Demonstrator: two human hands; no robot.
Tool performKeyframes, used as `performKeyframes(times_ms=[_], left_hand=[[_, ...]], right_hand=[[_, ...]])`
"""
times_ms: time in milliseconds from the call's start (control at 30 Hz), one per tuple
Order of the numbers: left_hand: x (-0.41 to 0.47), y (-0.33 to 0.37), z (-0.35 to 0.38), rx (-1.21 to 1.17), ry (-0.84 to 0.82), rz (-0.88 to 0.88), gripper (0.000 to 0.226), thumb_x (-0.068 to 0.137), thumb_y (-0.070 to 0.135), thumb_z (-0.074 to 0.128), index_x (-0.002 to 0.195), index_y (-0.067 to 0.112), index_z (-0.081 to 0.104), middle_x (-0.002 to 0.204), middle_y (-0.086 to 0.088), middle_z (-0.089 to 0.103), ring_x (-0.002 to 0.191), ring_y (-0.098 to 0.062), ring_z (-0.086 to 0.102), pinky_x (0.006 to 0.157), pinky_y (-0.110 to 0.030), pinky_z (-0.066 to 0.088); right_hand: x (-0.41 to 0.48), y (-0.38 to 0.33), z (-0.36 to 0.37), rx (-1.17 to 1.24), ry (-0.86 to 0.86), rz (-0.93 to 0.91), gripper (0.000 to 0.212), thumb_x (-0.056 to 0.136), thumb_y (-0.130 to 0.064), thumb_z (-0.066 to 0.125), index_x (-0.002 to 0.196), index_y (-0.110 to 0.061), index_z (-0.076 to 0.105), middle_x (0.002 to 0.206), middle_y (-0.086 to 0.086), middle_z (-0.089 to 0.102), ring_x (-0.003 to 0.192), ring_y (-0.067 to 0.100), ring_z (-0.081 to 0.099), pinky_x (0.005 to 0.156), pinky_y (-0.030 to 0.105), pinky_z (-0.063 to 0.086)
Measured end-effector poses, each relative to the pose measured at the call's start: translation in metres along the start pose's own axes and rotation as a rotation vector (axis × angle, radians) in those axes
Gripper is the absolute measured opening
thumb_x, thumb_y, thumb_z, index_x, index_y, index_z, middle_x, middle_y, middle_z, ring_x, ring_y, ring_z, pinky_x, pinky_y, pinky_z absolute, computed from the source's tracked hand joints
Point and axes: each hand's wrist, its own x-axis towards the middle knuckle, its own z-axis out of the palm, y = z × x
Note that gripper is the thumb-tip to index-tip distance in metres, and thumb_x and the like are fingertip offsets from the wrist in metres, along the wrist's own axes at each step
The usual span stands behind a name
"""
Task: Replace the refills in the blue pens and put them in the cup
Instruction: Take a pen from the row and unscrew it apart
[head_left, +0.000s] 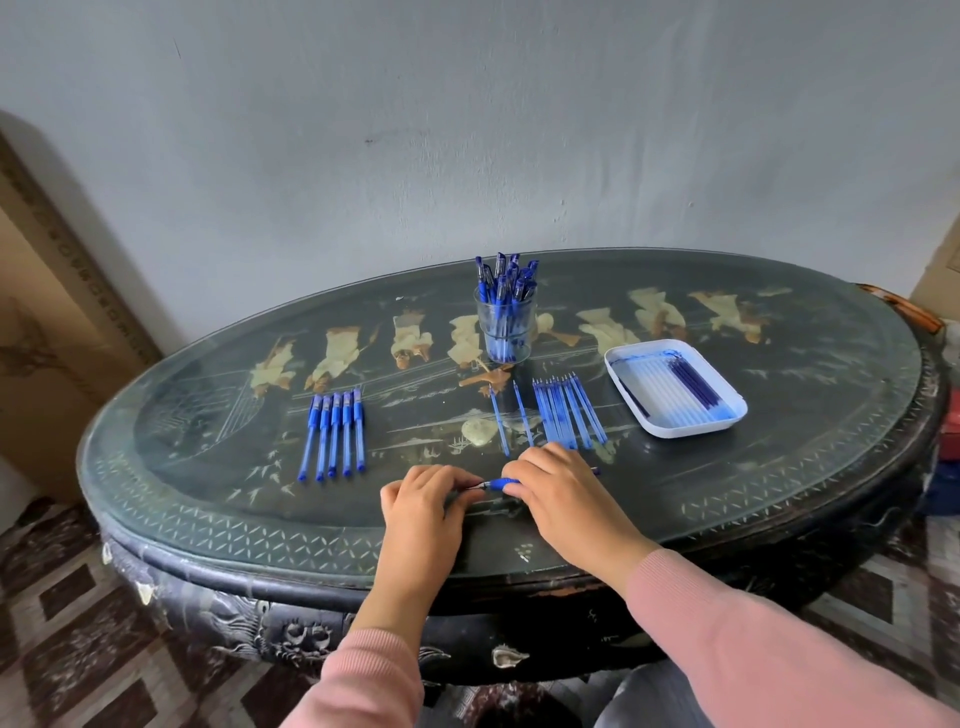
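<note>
Blue pen (500, 484) pinched between both hands low over the desk (727, 499): left hand (423, 496) closed on the tip end, right hand (558, 480) closed over the barrel. Loose refills (569, 413) just beyond the right hand; cup (505, 327) of pens farther back; row of pens (335, 434) beyond the left hand. No legible writing.

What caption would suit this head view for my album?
Both hands, left hand and right hand, work on one blue pen between a row of pens and spare refills.
</note>
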Motion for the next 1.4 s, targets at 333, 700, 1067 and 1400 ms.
performKeyframes(times_ms=[333,700,1067,1400], left_hand=[[-0.003,0.004,-0.004,-0.028,-0.028,-0.02,0.047,0.088,0.071,0.039,0.103,0.034,0.064,0.093,0.027,0.059,0.095,0.004,0.053,0.086,-0.021,0.024],[-0.003,0.005,-0.01,-0.194,-0.037,-0.061,0.039,0.084,0.057,0.063,0.111,0.03,0.066,0.093,0.022,0.063,0.095,-0.004,0.057,0.09,-0.028,0.046],[-0.002,0.01,-0.017,-0.284,-0.045,-0.098,0.029,0.081,0.027,0.078,0.107,0.028,0.067,0.089,0.016,0.066,0.089,-0.006,0.061,0.08,-0.009,0.044],[-0.001,0.014,-0.018,-0.302,-0.029,-0.146,0.023,0.084,0.039,0.066,0.098,0.022,0.071,0.086,0.012,0.067,0.081,0.0,0.06,0.07,-0.006,0.042]], right_hand=[[0.0,-0.002,-0.002,-0.008,-0.003,-0.032,0.028,0.1,-0.032,0.036,0.105,-0.02,0.06,0.097,-0.007,0.059,0.085,0.017,0.051,0.078,0.033,0.049],[0.0,-0.002,-0.002,-0.063,-0.002,-0.025,0.033,0.101,-0.036,0.031,0.108,-0.024,0.061,0.098,-0.011,0.06,0.085,0.015,0.051,0.078,0.031,0.048],[0.0,-0.002,-0.002,-0.094,-0.021,-0.016,0.033,0.102,-0.037,0.029,0.109,-0.026,0.059,0.099,-0.013,0.059,0.085,0.014,0.049,0.078,0.03,0.046],[0.0,-0.002,-0.002,-0.106,-0.034,-0.008,0.031,0.101,-0.037,0.031,0.11,-0.026,0.058,0.1,-0.012,0.06,0.087,0.014,0.05,0.079,0.031,0.047]])
